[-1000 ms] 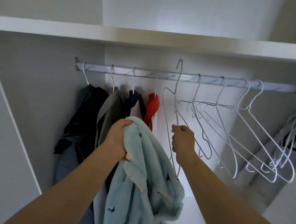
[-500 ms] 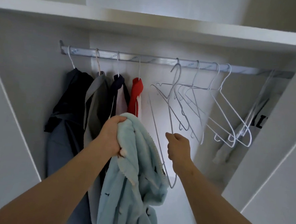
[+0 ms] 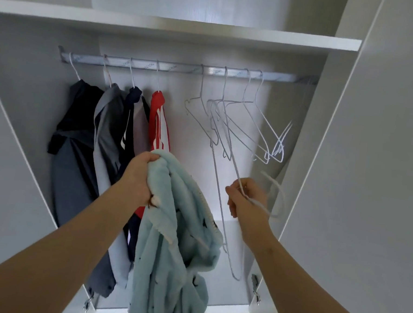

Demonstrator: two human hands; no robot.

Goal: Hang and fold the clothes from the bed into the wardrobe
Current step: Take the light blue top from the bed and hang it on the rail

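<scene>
Bunching the pale blue fleece (image 3: 172,226) in our left hand (image 3: 139,174), fist clenched round its top below the wardrobe rail (image 3: 182,67), we judge it soft, bulky, floppy; our right hand (image 3: 246,200) pinches a light, springy wire hanger (image 3: 218,198), so holding it by the shoulders seems best.

on rail (image 3: 181,69): black top (image 3: 77,114), grey top (image 3: 105,130), navy top (image 3: 132,103), red top (image 3: 158,119); empty wire hangers (image 3: 241,131) to rt.

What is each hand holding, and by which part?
Left hand: blue fleece garment, by its bunched top. Right hand: white wire hanger, near its hook.
</scene>
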